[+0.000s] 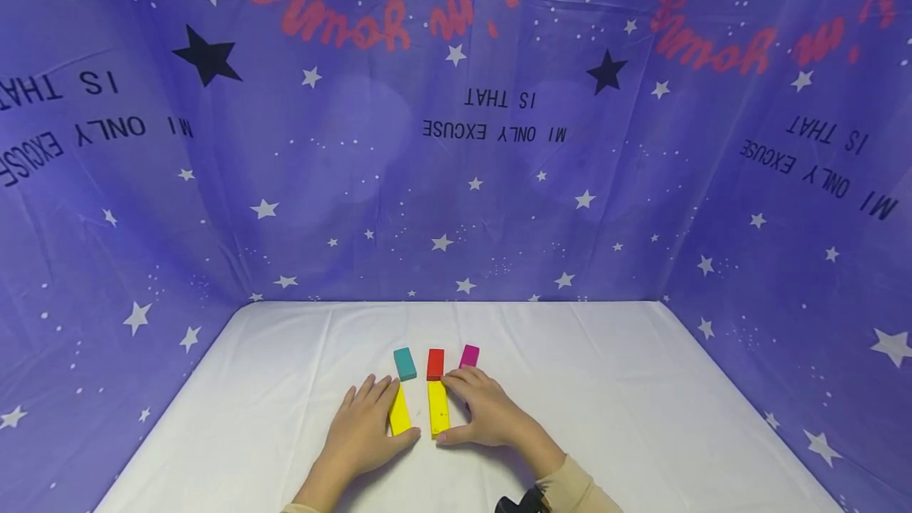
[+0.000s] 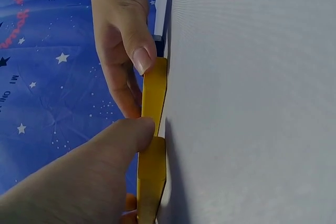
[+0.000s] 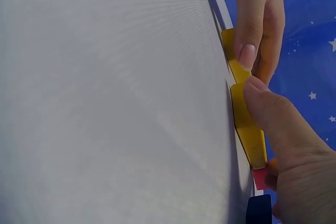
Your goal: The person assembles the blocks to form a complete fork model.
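Note:
My left hand (image 1: pixel 366 427) is at the left yellow block (image 1: pixel 400 412), its thumb by the near end and fingertips by the far end, pinching it lengthwise. The right yellow block (image 1: pixel 438 410) is held the same way by my right hand (image 1: pixel 488 410). In the left wrist view, my left thumb touches the left yellow block (image 2: pixel 151 166). The right wrist view shows my right thumb on the right yellow block (image 3: pixel 248 124). Just beyond the right yellow block lies a red block (image 1: pixel 435 364). A magenta block (image 1: pixel 469 355) is partly hidden behind my right fingers.
A teal block (image 1: pixel 404 363) lies beyond the left yellow block. Everything stands on a white cloth-covered table (image 1: pixel 570 355). Purple star-printed curtains (image 1: pixel 456 204) hang at the back and both sides. A black device (image 1: pixel 523 501) sits by my right wrist.

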`<state>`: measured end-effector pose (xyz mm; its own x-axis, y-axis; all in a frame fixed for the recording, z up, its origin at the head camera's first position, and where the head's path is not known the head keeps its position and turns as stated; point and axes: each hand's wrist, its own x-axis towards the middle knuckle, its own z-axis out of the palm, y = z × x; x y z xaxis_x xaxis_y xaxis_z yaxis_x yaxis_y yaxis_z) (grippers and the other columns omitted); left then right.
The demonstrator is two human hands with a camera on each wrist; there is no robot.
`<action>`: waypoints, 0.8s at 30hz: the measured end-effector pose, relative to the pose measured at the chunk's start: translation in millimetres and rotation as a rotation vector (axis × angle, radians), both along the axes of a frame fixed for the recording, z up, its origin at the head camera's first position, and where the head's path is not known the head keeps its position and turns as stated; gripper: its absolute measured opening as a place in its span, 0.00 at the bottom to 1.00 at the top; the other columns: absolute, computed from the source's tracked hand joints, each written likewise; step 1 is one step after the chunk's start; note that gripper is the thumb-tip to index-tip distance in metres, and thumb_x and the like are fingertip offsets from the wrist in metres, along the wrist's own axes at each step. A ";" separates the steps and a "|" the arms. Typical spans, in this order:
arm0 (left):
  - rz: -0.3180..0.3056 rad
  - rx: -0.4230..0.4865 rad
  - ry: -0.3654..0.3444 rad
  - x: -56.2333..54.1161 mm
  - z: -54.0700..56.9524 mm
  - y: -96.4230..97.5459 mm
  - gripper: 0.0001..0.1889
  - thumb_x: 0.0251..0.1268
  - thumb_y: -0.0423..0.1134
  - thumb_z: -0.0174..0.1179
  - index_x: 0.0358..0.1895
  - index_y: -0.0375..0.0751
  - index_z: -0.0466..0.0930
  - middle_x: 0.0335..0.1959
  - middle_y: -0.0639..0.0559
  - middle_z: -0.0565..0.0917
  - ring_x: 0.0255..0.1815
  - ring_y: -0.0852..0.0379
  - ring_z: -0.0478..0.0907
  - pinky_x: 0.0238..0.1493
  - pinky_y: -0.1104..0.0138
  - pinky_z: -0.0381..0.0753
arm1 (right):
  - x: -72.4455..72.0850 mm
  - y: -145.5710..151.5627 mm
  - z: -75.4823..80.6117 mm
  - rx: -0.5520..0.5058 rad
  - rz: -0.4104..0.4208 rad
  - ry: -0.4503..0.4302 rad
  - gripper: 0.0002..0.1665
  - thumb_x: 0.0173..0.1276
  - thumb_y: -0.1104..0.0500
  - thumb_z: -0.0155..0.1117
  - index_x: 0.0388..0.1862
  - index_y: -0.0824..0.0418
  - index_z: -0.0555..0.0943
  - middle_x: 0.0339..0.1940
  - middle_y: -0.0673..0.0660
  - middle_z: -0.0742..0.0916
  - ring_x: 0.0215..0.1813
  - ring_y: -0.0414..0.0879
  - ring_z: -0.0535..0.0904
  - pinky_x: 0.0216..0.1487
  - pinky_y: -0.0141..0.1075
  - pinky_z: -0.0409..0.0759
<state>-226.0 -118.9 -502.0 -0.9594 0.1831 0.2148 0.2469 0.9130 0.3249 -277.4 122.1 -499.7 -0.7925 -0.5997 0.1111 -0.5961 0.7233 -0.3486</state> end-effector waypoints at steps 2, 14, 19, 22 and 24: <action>-0.002 0.008 -0.004 0.2 0.1 0.0 0.46 0.52 0.67 0.64 0.69 0.39 0.71 0.70 0.42 0.73 0.75 0.37 0.63 0.75 0.40 0.56 | -0.1 -0.5 -0.3 -0.004 0.003 0.011 0.59 0.50 0.25 0.69 0.75 0.54 0.67 0.73 0.51 0.73 0.79 0.54 0.59 0.76 0.57 0.60; -0.008 0.000 -0.003 -0.1 -0.4 -0.8 0.46 0.53 0.68 0.64 0.69 0.39 0.71 0.70 0.42 0.73 0.75 0.37 0.63 0.75 0.40 0.56 | -0.4 -8.3 2.9 0.021 0.007 0.024 0.56 0.52 0.24 0.67 0.75 0.50 0.68 0.63 0.48 0.77 0.69 0.46 0.67 0.72 0.50 0.65; -0.008 -0.002 -0.001 -0.3 0.2 -1.1 0.46 0.52 0.67 0.64 0.69 0.39 0.71 0.70 0.43 0.74 0.75 0.38 0.64 0.75 0.40 0.56 | -2.1 -10.7 2.0 0.066 0.002 0.024 0.55 0.54 0.24 0.65 0.74 0.50 0.68 0.63 0.48 0.79 0.68 0.47 0.67 0.72 0.49 0.65; -0.008 -0.004 -0.002 -0.4 0.9 -1.1 0.45 0.52 0.67 0.64 0.69 0.39 0.72 0.69 0.43 0.74 0.75 0.38 0.64 0.75 0.40 0.56 | -3.1 -11.6 1.8 0.073 -0.003 0.018 0.55 0.54 0.25 0.65 0.75 0.50 0.68 0.63 0.48 0.79 0.68 0.46 0.67 0.72 0.49 0.66; -0.008 -0.008 -0.003 -0.4 1.2 -1.1 0.45 0.52 0.67 0.65 0.69 0.39 0.72 0.69 0.43 0.74 0.75 0.38 0.64 0.75 0.40 0.56 | -3.4 -11.9 1.6 0.075 -0.004 0.015 0.55 0.54 0.25 0.66 0.75 0.50 0.68 0.63 0.47 0.79 0.68 0.46 0.67 0.71 0.48 0.66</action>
